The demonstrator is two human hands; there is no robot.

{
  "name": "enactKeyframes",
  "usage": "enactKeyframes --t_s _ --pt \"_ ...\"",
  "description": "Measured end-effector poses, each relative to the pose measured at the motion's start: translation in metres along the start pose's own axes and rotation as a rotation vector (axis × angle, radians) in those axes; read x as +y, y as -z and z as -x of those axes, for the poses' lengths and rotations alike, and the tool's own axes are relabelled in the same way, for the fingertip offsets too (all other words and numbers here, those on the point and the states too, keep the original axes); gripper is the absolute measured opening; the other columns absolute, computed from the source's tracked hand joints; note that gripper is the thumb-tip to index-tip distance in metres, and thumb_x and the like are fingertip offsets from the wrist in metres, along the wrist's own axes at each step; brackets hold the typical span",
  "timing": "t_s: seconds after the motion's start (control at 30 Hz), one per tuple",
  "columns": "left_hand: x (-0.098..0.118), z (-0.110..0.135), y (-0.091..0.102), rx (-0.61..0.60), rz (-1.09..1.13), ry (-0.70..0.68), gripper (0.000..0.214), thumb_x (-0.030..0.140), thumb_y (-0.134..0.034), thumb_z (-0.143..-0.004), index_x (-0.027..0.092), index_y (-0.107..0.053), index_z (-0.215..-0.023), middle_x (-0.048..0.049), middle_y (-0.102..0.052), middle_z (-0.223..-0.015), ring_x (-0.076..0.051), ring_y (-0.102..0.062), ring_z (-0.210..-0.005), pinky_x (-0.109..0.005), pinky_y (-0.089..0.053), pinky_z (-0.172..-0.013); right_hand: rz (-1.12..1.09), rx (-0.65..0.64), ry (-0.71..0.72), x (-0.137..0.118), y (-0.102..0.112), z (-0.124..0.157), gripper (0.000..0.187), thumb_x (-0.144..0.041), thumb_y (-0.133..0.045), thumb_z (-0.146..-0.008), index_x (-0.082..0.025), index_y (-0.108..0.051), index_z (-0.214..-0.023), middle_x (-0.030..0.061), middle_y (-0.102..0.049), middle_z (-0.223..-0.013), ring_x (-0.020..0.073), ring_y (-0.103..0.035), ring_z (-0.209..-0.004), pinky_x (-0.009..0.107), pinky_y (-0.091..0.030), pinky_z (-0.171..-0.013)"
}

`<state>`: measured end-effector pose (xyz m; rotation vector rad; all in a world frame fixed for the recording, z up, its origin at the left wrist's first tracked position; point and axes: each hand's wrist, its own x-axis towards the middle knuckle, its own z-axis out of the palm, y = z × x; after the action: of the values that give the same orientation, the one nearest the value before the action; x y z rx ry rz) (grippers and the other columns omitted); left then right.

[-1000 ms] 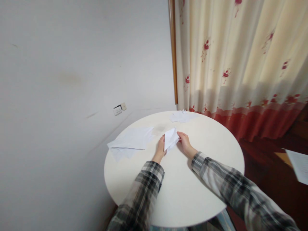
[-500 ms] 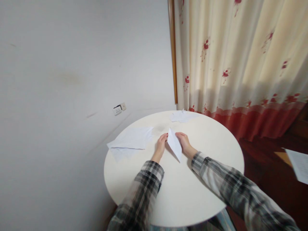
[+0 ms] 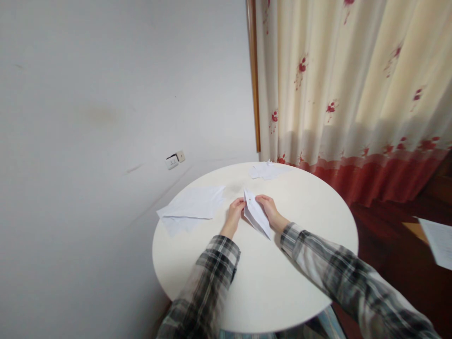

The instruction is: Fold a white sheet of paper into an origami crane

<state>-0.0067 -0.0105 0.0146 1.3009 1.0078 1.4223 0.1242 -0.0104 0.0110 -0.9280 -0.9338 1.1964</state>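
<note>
Paper (image 3: pixel 257 216), white and folded, tilted up on edge between left hand (image 3: pixel 234 215) and right hand (image 3: pixel 270 209), with one pointed corner reaching back past the right hand on the near side. Judging by the standing edges, a matter of light handling. Hold the layers near the edges, pinch just firmly enough to prevent slipping, and bring corners level before pressing any crease. Run a fingertip slowly along each crease, from one end to the other, using the tabletop (image 3: pixel 278 282) beneath both hands as firm backing. Avoid pulling the two sides apart with force: likely to tear or wrinkle at the fold.

Left hand: fingers and thumb drawn together, pinching the left edge near the far end. Right hand: fingers gently curled, gripping the upper right edge opposite; thumb contact hard to make out. Just between the fingertips, a small dark spot on the folded face, gap or mark impossible to say. Contact of the near corner with the tabletop likewise unclear.

Near the left hand, on its outer side: white sheets (image 3: pixel 197 202), overlapping and lying flat. Beyond both hands, toward the far rim: paper scraps (image 3: pixel 264 171), uneven at the edges.
</note>
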Motion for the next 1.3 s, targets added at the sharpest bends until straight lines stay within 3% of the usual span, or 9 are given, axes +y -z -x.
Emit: enactKeyframes --t_s 0.33,0.53,0.77,0.93,1.1,1.23,1.3 --pt "-0.004 -0.001 0.002 -0.040 0.153 0.051 0.017 0.018 -0.055 -0.061 0.014 -0.062 -0.076 -0.0026 -0.065 -0.073 -0.013 -0.055 -0.065 -0.023 -0.039 -0.062 -0.056 0.057 0.013 0.001 0.001 -0.001 0.012 -0.029 -0.062 -0.054 -0.017 -0.061 -0.058 -0.0019 -0.060 -0.054 0.0133 -0.048 -0.054 0.025 -0.036 -0.054" --pt "-0.009 -0.006 0.004 -0.001 0.310 0.082 0.014 0.022 -0.058 -0.064 0.013 -0.056 -0.075 -0.0033 -0.062 -0.073 -0.012 -0.057 -0.065 -0.024 -0.041 -0.063 -0.188 0.130 0.012 0.003 0.000 -0.003 0.013 -0.028 -0.063 -0.052 -0.017 -0.062 -0.060 -0.0022 -0.061 -0.056 0.0130 -0.048 -0.054 0.025 -0.036 -0.053" --pt "-0.004 -0.003 0.003 0.075 0.368 0.134 0.016 0.022 -0.058 -0.067 0.016 -0.048 -0.078 -0.0025 -0.061 -0.078 -0.010 -0.058 -0.067 -0.024 -0.044 -0.067 -0.186 0.054 0.112 0.005 0.000 -0.006 0.015 -0.032 -0.062 -0.056 -0.017 -0.062 -0.058 0.0005 -0.064 -0.063 0.0141 -0.050 -0.060 0.025 -0.037 -0.058" --pt "-0.006 -0.006 0.002 0.150 0.424 0.144 0.011 0.019 -0.055 -0.070 0.018 -0.045 -0.074 -0.0006 -0.060 -0.073 -0.011 -0.059 -0.065 -0.025 -0.046 -0.067 -0.210 0.024 0.082 0.001 -0.001 -0.003 0.022 -0.040 -0.056 -0.061 -0.018 -0.059 -0.056 0.0004 -0.061 -0.058 0.0147 -0.051 -0.058 0.027 -0.038 -0.057" --pt "-0.013 -0.010 0.004 0.192 0.444 0.152 0.012 0.021 -0.056 -0.069 0.018 -0.046 -0.076 0.0011 -0.061 -0.073 -0.012 -0.060 -0.068 -0.027 -0.048 -0.068 -0.172 0.056 0.054 0.002 0.001 -0.005 0.013 -0.027 -0.062 -0.053 -0.019 -0.059 -0.063 0.0005 -0.062 -0.062 0.0150 -0.052 -0.062 0.026 -0.039 -0.058" --pt "-0.012 -0.011 0.006 0.223 0.362 0.171 0.017 0.028 -0.060 -0.067 0.018 -0.047 -0.073 0.0014 -0.061 -0.070 -0.014 -0.061 -0.069 -0.027 -0.048 -0.064 -0.217 0.163 -0.019 0.006 0.002 -0.008 0.030 -0.019 -0.065 -0.047 -0.020 -0.056 -0.075 -0.0038 -0.058 -0.056 0.0131 -0.051 -0.056 0.026 -0.039 -0.057" --pt "-0.011 -0.010 0.006 0.200 0.325 0.152 0.019 0.032 -0.060 -0.068 0.017 -0.049 -0.074 -0.0001 -0.062 -0.068 -0.016 -0.061 -0.070 -0.028 -0.048 -0.062 -0.238 0.092 0.010 0.006 0.001 -0.007 0.032 -0.017 -0.064 -0.048 -0.020 -0.056 -0.079 -0.0028 -0.060 -0.059 0.0138 -0.052 -0.059 0.027 -0.041 -0.059"
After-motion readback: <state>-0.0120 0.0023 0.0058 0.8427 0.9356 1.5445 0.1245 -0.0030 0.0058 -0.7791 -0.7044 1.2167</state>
